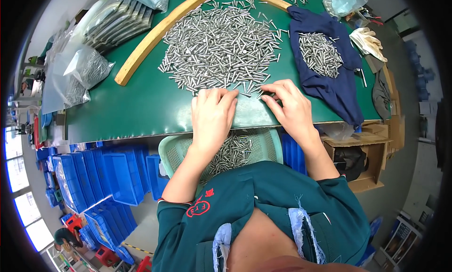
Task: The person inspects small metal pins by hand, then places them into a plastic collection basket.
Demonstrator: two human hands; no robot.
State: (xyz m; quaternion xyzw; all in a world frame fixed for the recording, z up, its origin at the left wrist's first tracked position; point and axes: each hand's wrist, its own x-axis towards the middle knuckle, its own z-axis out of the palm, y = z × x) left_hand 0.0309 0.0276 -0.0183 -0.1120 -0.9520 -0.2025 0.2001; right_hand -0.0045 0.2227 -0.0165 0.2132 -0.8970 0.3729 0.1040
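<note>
A wide heap of small silvery metal pins (221, 46) covers the middle of the green table (136, 107). At its near edge my left hand (212, 111) rests with fingers bent and pressed together; what is under the fingertips is hidden. One loose pin (244, 94) lies just off that thumb and index finger. Facing it, my right hand (291, 105) pinches a metal pin (260, 95) between thumb and forefinger. Below the table edge, against my body, a pale green plastic basket (172, 152) holds more pins, partly covered by my forearms and shirt.
Wooden strips (153, 39) border the heap. On the right, a dark blue cloth (329, 90) carries a smaller pile of pins (321, 55). White gloves (368, 42) lie beyond it. Bagged parts (89, 67) sit at the left. Blue bins (125, 178) and a cardboard box (355, 163) stand below.
</note>
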